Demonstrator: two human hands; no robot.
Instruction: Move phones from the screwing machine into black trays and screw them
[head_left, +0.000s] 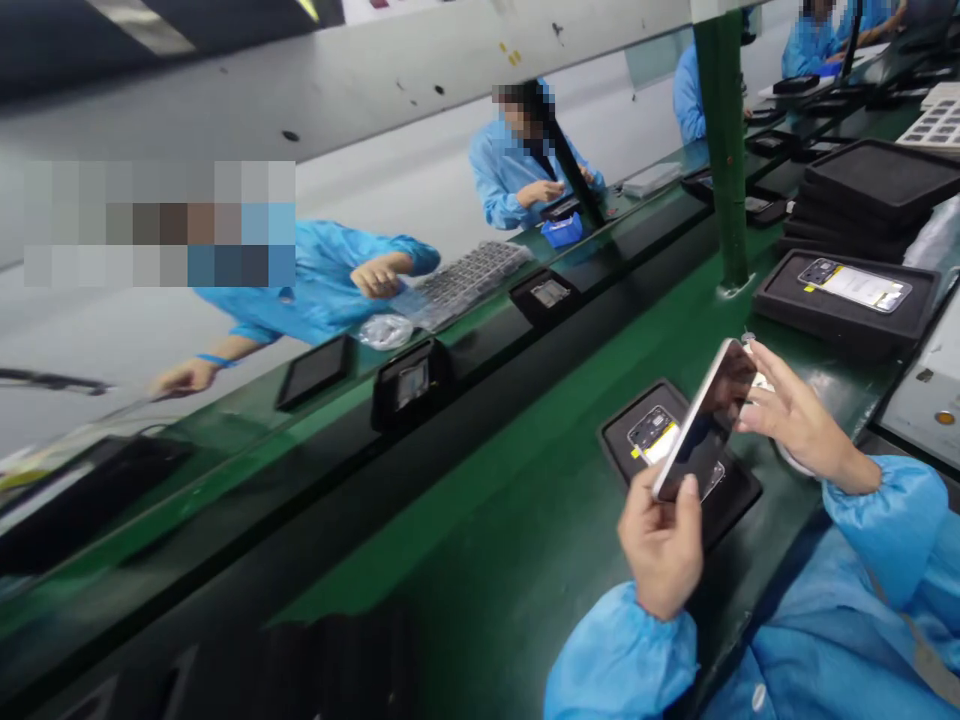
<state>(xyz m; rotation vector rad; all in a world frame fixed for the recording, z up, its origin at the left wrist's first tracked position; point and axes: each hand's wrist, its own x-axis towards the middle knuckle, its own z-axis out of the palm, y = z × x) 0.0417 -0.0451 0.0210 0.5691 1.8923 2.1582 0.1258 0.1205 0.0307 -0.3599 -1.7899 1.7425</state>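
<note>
My left hand [664, 545] grips the lower end of a smartphone [709, 420] with a dark, glossy screen and a silver edge, thumb on the screen side. At the phone's upper end, the fingers of my right hand [799, 420] close on its edge. A small white thing [763, 381] shows beside those fingers; I cannot make out its kind. Tilted in the air, the phone partly covers a black tray [626, 455] on the green bench. In that tray lies a phone back cover [651, 430] with white and yellow patches, its middle hidden by the phone.
Another phone back cover [862, 285] lies in a black tray [780, 290] at right, with stacked black trays [885, 180] behind. A green post [724, 150] rises from the bench [510, 560]. Across a dark conveyor carrying trays [409, 385], co-workers in blue smocks [337, 270] sit.
</note>
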